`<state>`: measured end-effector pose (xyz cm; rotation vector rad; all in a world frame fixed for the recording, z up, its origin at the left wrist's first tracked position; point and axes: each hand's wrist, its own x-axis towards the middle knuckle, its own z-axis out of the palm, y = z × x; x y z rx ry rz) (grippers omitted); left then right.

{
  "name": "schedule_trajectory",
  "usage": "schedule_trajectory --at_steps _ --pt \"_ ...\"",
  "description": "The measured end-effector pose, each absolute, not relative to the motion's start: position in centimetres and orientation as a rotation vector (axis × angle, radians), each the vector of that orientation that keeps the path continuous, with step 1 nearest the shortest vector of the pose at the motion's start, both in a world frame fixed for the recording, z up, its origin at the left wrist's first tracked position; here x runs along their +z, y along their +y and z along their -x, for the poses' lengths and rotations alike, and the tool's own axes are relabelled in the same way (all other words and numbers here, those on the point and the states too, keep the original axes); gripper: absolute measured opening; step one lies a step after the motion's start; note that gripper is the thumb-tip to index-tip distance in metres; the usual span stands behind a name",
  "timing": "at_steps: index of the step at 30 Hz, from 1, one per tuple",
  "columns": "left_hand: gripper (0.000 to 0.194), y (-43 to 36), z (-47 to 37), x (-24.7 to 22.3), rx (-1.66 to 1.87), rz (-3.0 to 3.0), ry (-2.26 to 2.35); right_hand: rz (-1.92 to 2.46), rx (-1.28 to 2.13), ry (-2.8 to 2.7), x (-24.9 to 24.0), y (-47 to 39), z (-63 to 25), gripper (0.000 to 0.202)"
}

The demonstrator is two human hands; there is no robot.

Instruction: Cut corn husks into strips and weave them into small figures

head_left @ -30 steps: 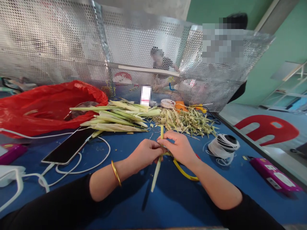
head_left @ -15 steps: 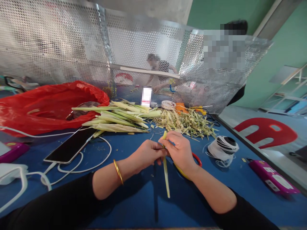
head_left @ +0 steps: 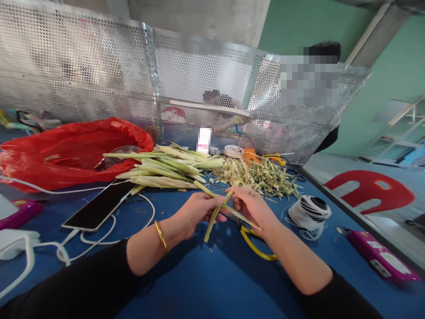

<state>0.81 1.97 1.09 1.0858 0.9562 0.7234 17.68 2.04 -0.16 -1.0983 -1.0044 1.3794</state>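
Note:
Pale yellow-green plant strips, which look like corn husk, cross each other between my hands above the blue table. My left hand, a gold bangle on its wrist, pinches them near the crossing from the left. From the right, my right hand has its fingertips closed on the upper end of one strip. A second strip runs down past my right palm toward the wrist. Under my right forearm lies a yellow loop handle, probably of scissors, partly covered.
Long husks lie beside a heap of small husk pieces. A red plastic bag and a cabled phone are left; a white thread spool and purple box right. People are behind the perforated metal screen.
Before, one strip hung straight down between my hands; now strips cross and slant out in several directions. My right hand has turned and moved slightly right, uncovering more of the yellow handle.

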Motion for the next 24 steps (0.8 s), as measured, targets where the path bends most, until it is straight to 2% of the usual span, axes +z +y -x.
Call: schedule_trajectory --at_steps 12,18,21,24 --pt "0.027 1.6 -1.2 0.9 0.616 -1.249 0.950 1.103 1.209 -1.040 0.0 1.4 -16.8 0.029" --pt "0.033 2.0 -1.1 1.5 0.934 -1.036 0.886 1.166 1.065 -1.102 0.3 1.7 -17.5 0.033" --pt "0.033 2.4 -1.2 1.5 1.026 -0.950 0.915 1.235 1.019 -1.218 0.2 1.4 -17.1 0.029" --pt "0.047 2.4 -1.5 1.1 1.040 -0.958 0.820 1.252 1.073 -1.380 -0.1 1.1 -16.4 0.026"
